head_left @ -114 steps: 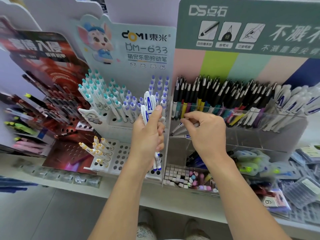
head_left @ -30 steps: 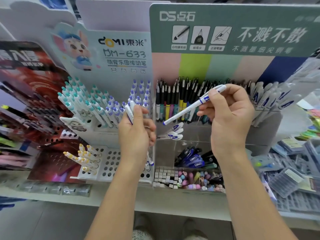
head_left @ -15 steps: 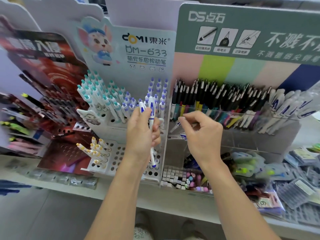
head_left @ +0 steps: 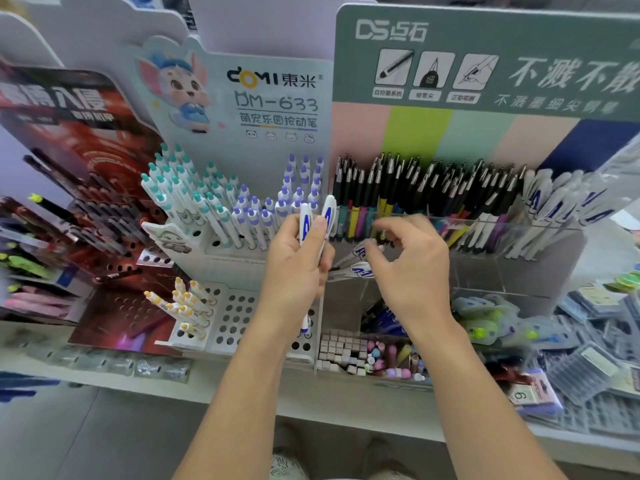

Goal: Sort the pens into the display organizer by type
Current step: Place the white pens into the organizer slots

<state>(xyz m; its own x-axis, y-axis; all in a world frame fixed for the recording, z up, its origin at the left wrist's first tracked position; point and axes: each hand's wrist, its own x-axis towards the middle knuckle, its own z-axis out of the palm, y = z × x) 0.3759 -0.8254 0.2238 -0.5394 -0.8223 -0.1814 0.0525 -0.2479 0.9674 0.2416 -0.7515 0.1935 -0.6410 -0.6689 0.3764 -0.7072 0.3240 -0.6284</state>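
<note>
Holding two white pens [head_left: 313,233] upright, the left hand [head_left: 294,268] has its fingers and thumb curled tight round them, just in front of the white rack [head_left: 239,247] of blue-capped pens. To its right, the right hand [head_left: 408,271] reaches toward more white pens [head_left: 358,263] lying loose in the clear box [head_left: 485,271]. Its fingers are bent, and the fingertips [head_left: 372,252] sit right at one of those pens, but I cannot tell if they pinch it yet.

To do this step well, I think the right hand should take one loose pen at a time, by its middle, and lift it out slowly so it does not knock the black pens [head_left: 433,192] standing behind. Then it belongs with the matching white pens [head_left: 561,209] far to the right (same blue letters on the side).

Some things are hard to see. The left hand covers the middle of its two pens. The right hand hides part of the box, so how many loose pens are left is not clear. The pens at the right edge look blurry.
</note>
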